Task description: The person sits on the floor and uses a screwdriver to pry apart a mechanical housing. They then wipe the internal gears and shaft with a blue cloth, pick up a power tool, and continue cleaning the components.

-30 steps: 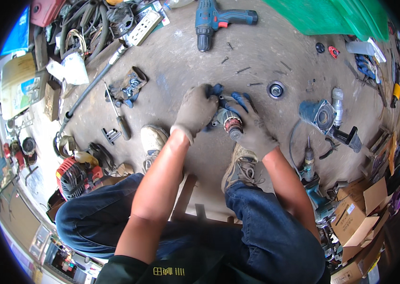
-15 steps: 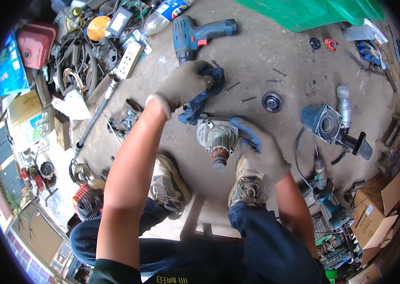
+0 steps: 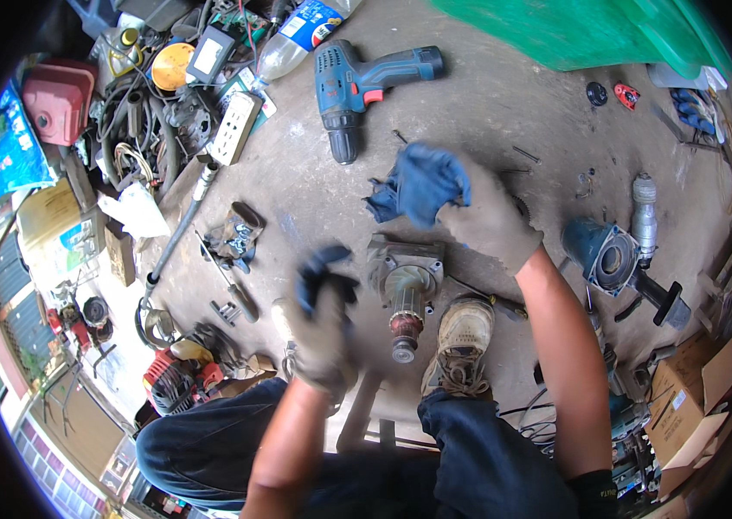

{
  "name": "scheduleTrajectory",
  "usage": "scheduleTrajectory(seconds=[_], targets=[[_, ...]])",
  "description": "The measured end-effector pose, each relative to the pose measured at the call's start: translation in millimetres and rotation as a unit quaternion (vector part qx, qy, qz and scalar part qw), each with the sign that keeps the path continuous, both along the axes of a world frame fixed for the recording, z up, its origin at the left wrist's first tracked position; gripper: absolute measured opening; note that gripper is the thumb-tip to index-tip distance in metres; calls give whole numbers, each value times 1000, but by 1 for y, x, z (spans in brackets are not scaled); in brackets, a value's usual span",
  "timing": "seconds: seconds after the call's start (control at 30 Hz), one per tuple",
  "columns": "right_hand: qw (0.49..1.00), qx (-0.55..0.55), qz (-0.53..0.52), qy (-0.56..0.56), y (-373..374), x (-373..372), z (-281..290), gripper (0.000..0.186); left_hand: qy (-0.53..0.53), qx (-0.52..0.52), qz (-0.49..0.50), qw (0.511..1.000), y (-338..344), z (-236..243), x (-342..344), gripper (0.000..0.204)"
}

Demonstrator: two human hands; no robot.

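Both my hands wear grey-beige gloves with blue coated palms. My right hand (image 3: 489,216) is closed on a crumpled blue cloth (image 3: 427,186), above the floor beyond a motor armature. My left hand (image 3: 321,324) hangs left of the armature, over my left shoe, its fingers smeared by motion; no object shows clearly in it. The motor armature (image 3: 405,316), with copper windings, stands out of a grey metal gear housing (image 3: 381,253) on the floor between my feet. Neither hand touches it.
A blue cordless drill (image 3: 344,95) lies at the far middle. Screws (image 3: 526,155) lie beyond my right hand. A blue motor housing (image 3: 595,251) stands to the right. A screwdriver (image 3: 236,290) and a power strip (image 3: 234,128) lie left, an open cardboard box (image 3: 682,406) near right.
The blue cloth has gone from my left hand to my right. My right hand has moved away from the armature and farther out; my left hand has come back toward me.
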State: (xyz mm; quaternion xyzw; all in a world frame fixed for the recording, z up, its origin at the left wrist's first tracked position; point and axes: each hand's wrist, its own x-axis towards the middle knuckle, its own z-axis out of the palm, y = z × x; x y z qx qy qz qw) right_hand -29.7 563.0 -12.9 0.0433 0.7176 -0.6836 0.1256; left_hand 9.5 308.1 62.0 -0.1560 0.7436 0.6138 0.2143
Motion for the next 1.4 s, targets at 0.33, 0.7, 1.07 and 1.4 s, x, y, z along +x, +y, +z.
scheduleTrajectory(seconds=[0.33, 0.7, 1.07, 1.4], targets=[[931, 104, 333, -103, -53, -21, -4, 34, 90, -301, -127, 941, 35, -49, 105, 83], [874, 359, 285, -160, 1, -2, 52, 48, 61, -253, -75, 963, 45, -48, 107, 74], [753, 461, 463, -83, -113, -25, 80, 65, 125, -202, 5, 971, 58, -61, 130, 68], [746, 460, 474, -88, -134, -28, 48, 59, 115, -213, -16, 970, 53, -56, 119, 65]])
